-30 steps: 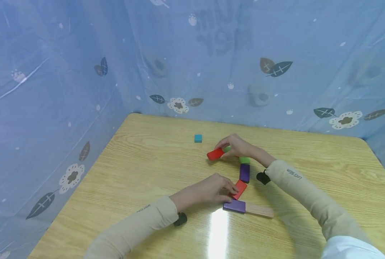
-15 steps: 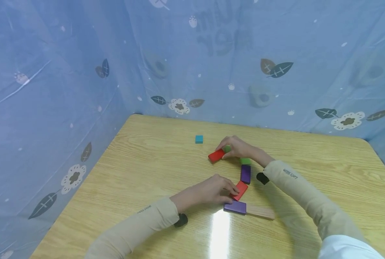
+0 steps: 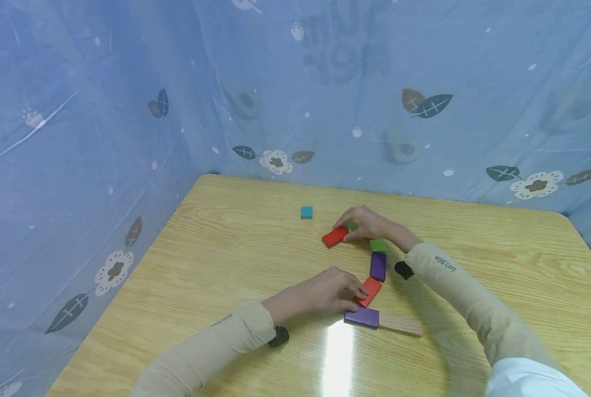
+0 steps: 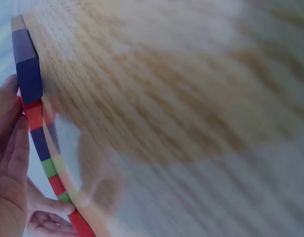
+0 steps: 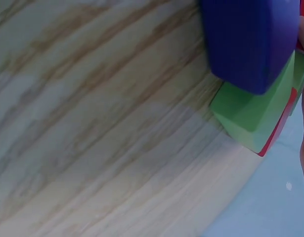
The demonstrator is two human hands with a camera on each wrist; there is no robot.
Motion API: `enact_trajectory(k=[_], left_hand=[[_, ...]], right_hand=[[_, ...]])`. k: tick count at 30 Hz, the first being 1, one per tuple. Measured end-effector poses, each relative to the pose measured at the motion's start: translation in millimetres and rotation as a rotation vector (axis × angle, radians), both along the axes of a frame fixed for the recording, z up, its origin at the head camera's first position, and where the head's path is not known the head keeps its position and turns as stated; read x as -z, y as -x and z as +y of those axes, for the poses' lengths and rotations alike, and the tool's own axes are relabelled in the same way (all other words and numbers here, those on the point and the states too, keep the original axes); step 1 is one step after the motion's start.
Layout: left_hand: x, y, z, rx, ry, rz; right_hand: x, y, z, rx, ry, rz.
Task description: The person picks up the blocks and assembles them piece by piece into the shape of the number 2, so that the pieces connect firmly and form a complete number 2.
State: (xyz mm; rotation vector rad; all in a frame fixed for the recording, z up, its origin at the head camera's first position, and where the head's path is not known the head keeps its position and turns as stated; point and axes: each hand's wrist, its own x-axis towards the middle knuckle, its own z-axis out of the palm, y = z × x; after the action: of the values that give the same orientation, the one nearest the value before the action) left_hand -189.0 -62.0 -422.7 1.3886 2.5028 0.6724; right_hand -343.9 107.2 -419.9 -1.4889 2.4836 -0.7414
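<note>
Coloured blocks form a curved, touching line on the wooden table. My right hand [image 3: 367, 221] pinches the red block [image 3: 334, 237] at its far left end between thumb and fingers. A green block [image 3: 352, 225] sits against that red one; another red piece [image 4: 57, 185] is mostly covered by the hand in the head view. Then come a green block [image 3: 378, 246] and a purple block [image 3: 378, 266]. My left hand [image 3: 325, 292] touches a second red block [image 3: 373, 288] with extended fingertips, its thumb at the nearer purple block [image 3: 362, 318]. A plain wood block [image 3: 400, 324] ends the line.
A small blue block [image 3: 307, 213] lies apart toward the back of the table [image 3: 245, 237]. Blue patterned curtains [image 3: 295, 99] hang behind and at the left. Dark wrist cameras [image 3: 278, 337] sit under both sleeves.
The red block in my right hand has shifted very slightly and now lies closer against the green block. My left hand stays in the same place on the line.
</note>
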Motion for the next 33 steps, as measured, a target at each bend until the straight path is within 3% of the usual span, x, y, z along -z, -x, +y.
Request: enact_trajectory(k=[10, 16, 20, 23, 29, 33], left_hand=[[1.0, -5.5, 12.5, 0.033, 0.001, -0.017], [1.9, -6.7, 15.1, 0.048, -0.022, -0.014], [2.9, -5.1, 12.3, 0.030, -0.029, -0.030], [3.4, -3.0, 8.5, 0.016, -0.026, -0.031], [1.8, -1.0, 2.1, 0.001, -0.024, -0.026], [0.9, -0.2, 0.6, 0.015, -0.049, -0.015]], right_hand=[[1.0, -12.1, 23, 0.092, -0.002, -0.105], [-9.6, -30.8, 46, 0.251, 0.114, -0.089], [-21.9, -64.1, 61, 0.400, 0.252, 0.005], [-27.6, -98.0, 68, 0.448, 0.294, 0.068], [-15.4, -164.6, 77, 0.380, 0.227, 0.099], [0.3, -196.8, 85, 0.355, 0.160, 0.064]])
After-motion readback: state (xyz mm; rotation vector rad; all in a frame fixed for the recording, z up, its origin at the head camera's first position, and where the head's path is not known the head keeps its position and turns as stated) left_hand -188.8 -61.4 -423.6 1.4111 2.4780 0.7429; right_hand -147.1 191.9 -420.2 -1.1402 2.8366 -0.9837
